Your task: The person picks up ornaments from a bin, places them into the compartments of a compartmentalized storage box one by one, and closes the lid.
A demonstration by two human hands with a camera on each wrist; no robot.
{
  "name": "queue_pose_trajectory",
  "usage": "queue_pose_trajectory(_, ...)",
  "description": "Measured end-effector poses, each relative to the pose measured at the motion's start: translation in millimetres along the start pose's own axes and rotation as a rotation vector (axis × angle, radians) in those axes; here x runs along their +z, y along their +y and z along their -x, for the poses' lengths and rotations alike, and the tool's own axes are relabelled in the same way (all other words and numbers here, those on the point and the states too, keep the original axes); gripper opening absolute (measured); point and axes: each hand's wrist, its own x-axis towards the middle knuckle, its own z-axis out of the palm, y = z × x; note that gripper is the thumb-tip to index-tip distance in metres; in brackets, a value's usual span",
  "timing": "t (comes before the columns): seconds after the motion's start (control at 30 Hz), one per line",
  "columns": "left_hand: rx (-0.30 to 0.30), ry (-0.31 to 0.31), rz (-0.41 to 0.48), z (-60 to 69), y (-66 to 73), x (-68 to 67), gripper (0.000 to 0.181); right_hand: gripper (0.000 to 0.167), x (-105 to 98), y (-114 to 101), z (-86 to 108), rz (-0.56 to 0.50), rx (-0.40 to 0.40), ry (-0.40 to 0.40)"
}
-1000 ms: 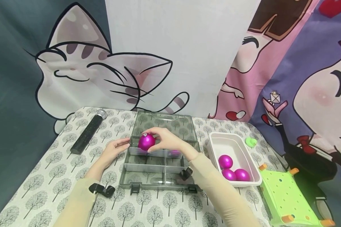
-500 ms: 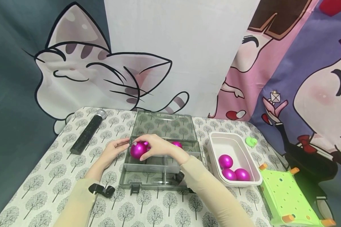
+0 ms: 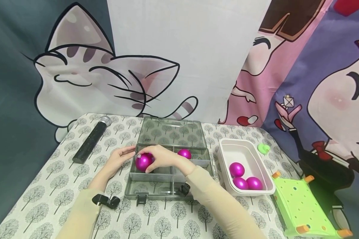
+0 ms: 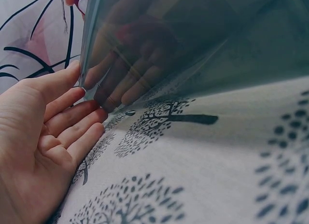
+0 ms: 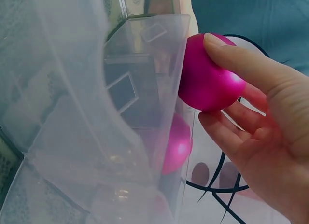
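Note:
My right hand grips a shiny magenta Christmas ball between thumb and fingers, at the left middle compartment of a see-through grey divided box. In the right wrist view the gripped ball is beside a clear divider, with another magenta ball behind the plastic. A magenta ball sits in the back right compartment. My left hand has its fingers extended at the box's left side; the left wrist view shows the fingertips close against the grey wall.
The box's lid lies back, away from me. To the right stands a white tub with three magenta balls. Beyond are a green duck and a green orange-legged toy. A black microphone lies left.
My right hand has carried the ball left and nearer to me, from over the back row to the left middle compartment, and lower. The left hand keeps its place by the box.

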Motion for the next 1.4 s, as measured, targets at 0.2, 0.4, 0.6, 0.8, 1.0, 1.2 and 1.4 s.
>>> queue_pose_trajectory(0.2, 0.007, -0.001, -0.007, 0.7, 0.4, -0.5, 0.053, 0.068, 2.5, -4.8, -0.7, 0.035, 0.004, -0.013)
queue_pose_trajectory(0.4, 0.008, -0.008, -0.004, 1.7, 0.8, -1.0, 0.054, 0.067, 4.6, -7.0, -0.6, 0.063, 0.033, -0.013)
queue_pose_trajectory(0.6, 0.007, -0.009, 0.010, 1.7, 2.0, -0.5, 0.054, 0.067, 6.2, -5.3, -1.0, 0.093, 0.062, -0.010)
queue_pose_trajectory(0.8, 0.010, -0.009, -0.006, 1.7, 2.0, -0.8, 0.053, 0.067, 5.8, -7.5, 0.2, 0.094, 0.082, -0.015)
queue_pose_trajectory(1.0, 0.011, -0.007, -0.021, 2.5, 2.5, -0.7, 0.053, 0.068, 5.7, -7.3, 1.2, 0.098, 0.085, -0.012)
queue_pose_trajectory(1.2, 0.015, -0.011, -0.017, 2.5, 1.8, -1.2, 0.053, 0.069, 3.8, -9.0, 3.6, 0.103, 0.085, -0.016)
queue_pose_trajectory(1.4, 0.012, -0.010, -0.021, 2.2, 1.1, -1.6, 0.053, 0.070, 2.7, -10.3, 4.6, 0.108, 0.083, -0.020)
